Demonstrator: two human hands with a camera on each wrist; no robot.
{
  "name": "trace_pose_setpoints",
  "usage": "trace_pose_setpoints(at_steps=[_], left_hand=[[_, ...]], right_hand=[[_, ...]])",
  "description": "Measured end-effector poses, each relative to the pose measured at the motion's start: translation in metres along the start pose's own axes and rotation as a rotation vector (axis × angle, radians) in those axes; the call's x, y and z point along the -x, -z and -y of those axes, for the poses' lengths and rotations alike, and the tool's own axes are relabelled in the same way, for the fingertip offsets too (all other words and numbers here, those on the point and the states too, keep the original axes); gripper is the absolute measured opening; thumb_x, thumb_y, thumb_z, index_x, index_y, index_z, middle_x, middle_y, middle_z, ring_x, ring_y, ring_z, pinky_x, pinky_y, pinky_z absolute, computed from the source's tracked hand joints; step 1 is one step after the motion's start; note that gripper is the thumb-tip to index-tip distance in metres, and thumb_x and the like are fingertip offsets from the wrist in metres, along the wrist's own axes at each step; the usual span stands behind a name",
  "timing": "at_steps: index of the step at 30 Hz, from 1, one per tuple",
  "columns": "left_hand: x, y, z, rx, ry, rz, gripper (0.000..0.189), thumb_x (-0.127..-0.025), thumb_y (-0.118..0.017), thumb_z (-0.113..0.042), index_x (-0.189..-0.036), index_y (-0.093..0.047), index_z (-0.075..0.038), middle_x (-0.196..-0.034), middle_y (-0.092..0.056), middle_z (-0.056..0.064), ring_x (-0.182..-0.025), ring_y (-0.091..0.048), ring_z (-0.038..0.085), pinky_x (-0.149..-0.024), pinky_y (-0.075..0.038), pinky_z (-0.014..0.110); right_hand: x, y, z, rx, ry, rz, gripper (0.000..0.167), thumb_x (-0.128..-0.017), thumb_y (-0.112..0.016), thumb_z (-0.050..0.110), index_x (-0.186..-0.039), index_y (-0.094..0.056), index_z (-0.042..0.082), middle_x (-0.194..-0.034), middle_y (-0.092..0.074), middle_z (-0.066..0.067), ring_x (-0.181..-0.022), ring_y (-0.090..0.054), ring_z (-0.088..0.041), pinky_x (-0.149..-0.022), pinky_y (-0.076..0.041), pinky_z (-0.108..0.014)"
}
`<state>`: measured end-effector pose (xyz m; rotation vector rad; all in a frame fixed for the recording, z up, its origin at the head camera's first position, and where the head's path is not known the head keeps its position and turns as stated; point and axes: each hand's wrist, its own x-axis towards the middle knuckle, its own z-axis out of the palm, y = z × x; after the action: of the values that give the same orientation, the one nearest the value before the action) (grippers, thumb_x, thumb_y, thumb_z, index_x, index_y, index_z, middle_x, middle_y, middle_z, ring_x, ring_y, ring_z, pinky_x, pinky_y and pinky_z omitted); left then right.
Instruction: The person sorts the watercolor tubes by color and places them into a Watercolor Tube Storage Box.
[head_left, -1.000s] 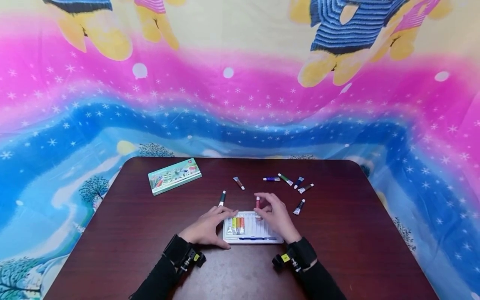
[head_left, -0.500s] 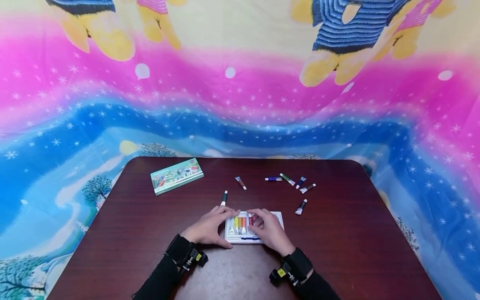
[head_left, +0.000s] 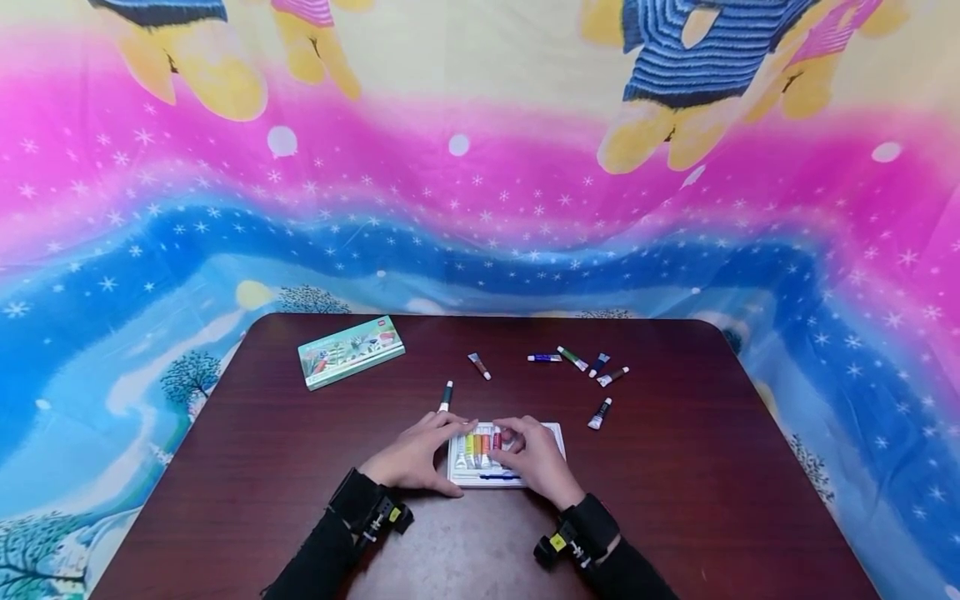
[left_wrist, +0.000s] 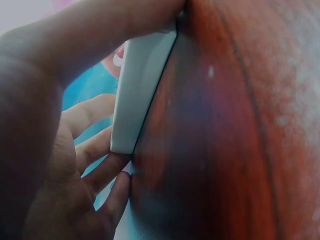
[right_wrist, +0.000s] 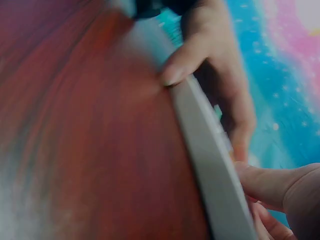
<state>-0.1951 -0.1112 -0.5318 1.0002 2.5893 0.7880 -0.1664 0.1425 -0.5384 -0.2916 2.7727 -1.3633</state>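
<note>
My left hand (head_left: 411, 452) spans the left end of a white paint tray (head_left: 468, 482), thumb at the near edge and fingers at the far side. In the left wrist view, the tray's pale side wall (left_wrist: 140, 95) sits between thumb and fingers. Over the middle of the tray, my right hand (head_left: 542, 461) pinches a red paint tube (head_left: 497, 437), which lies beside a row of yellow and orange tubes (head_left: 477, 450). A blue paintbrush (head_left: 497, 477) rests along the tray's near side. The tray's right part is mostly hidden under my right hand.
A dark green tube (head_left: 446, 395) lies just beyond my left fingers. Farther off are a brown-red tube (head_left: 479, 366), a blue tube (head_left: 543, 358) with several others near it, and a black tube (head_left: 600, 413). A green box (head_left: 351, 352) lies at the back left.
My right hand has brought the red tube down from above the tray's far edge to beside the orange tubes, then shifted slightly left. My left hand has stayed on the tray.
</note>
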Motion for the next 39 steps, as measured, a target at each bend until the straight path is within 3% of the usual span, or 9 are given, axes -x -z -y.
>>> trace_pose_setpoints(at_steps=[7, 10, 14, 19, 25, 33, 39], left_hand=[[0.001, 0.000, 0.000, 0.002, -0.003, -0.003, 0.103, -0.074, -0.090, -0.053, -0.160, -0.042, -0.026, -0.152, -0.047, -0.006, -0.140, -0.042, 0.018, -0.111, -0.044, 0.049], [0.001, 0.000, 0.000, 0.004, 0.003, 0.002, 0.103, -0.074, -0.090, -0.053, -0.160, -0.041, -0.026, -0.152, -0.047, -0.005, -0.140, -0.041, 0.018, -0.111, -0.044, 0.049], [0.001, 0.001, 0.000, 0.006, 0.006, 0.003, 0.103, -0.074, -0.090, -0.053, -0.161, -0.041, -0.026, -0.152, -0.047, -0.005, -0.140, -0.041, 0.018, -0.111, -0.044, 0.049], [0.001, 0.002, 0.001, 0.000, 0.001, -0.003, 0.103, -0.074, -0.090, -0.053, -0.160, -0.041, -0.026, -0.151, -0.047, -0.006, -0.139, -0.042, 0.018, -0.111, -0.044, 0.048], [0.000, -0.002, 0.002, -0.001, 0.004, 0.012, 0.104, -0.074, -0.089, -0.056, -0.161, -0.040, -0.028, -0.152, -0.047, -0.005, -0.139, -0.041, 0.018, -0.110, -0.044, 0.049], [0.000, -0.002, 0.000, 0.016, 0.013, 0.009, 0.103, -0.074, -0.090, -0.054, -0.161, -0.040, -0.027, -0.152, -0.046, -0.005, -0.140, -0.041, 0.019, -0.110, -0.044, 0.049], [0.001, 0.000, 0.000, 0.003, 0.016, 0.013, 0.103, -0.075, -0.089, -0.055, -0.161, -0.040, -0.028, -0.152, -0.046, -0.005, -0.140, -0.041, 0.018, -0.111, -0.044, 0.049]], right_hand=[[0.003, 0.005, 0.005, 0.234, 0.144, 0.095, 0.052, -0.092, -0.080, 0.022, -0.140, -0.065, 0.005, -0.085, -0.057, 0.004, -0.073, -0.050, -0.005, -0.064, -0.044, -0.021], [0.004, 0.010, 0.006, 0.334, 0.190, 0.144, 0.057, -0.094, -0.079, 0.025, -0.145, -0.061, 0.008, -0.089, -0.055, 0.004, -0.077, -0.046, -0.007, -0.067, -0.041, -0.023], [0.004, 0.016, 0.005, 0.419, 0.214, 0.148, 0.059, -0.091, -0.081, 0.033, -0.145, -0.062, 0.018, -0.095, -0.055, 0.003, -0.083, -0.045, -0.010, -0.072, -0.041, -0.024], [0.001, 0.017, 0.003, 0.438, 0.220, 0.133, 0.057, -0.088, -0.083, 0.039, -0.141, -0.067, 0.023, -0.097, -0.057, 0.004, -0.088, -0.044, -0.011, -0.074, -0.041, -0.025], [0.001, 0.017, 0.001, 0.445, 0.170, 0.114, 0.058, -0.083, -0.086, 0.044, -0.136, -0.070, 0.026, -0.093, -0.057, 0.006, -0.086, -0.044, -0.010, -0.072, -0.042, -0.025], [0.001, 0.021, 0.003, 0.572, 0.265, 0.143, 0.059, -0.087, -0.079, 0.052, -0.138, -0.069, 0.024, -0.092, -0.055, 0.004, -0.083, -0.043, -0.011, -0.069, -0.039, -0.024], [-0.001, 0.023, -0.002, 0.557, 0.250, 0.182, 0.053, -0.090, -0.079, 0.047, -0.136, -0.070, 0.023, -0.095, -0.055, 0.005, -0.085, -0.044, -0.011, -0.071, -0.041, -0.024]])
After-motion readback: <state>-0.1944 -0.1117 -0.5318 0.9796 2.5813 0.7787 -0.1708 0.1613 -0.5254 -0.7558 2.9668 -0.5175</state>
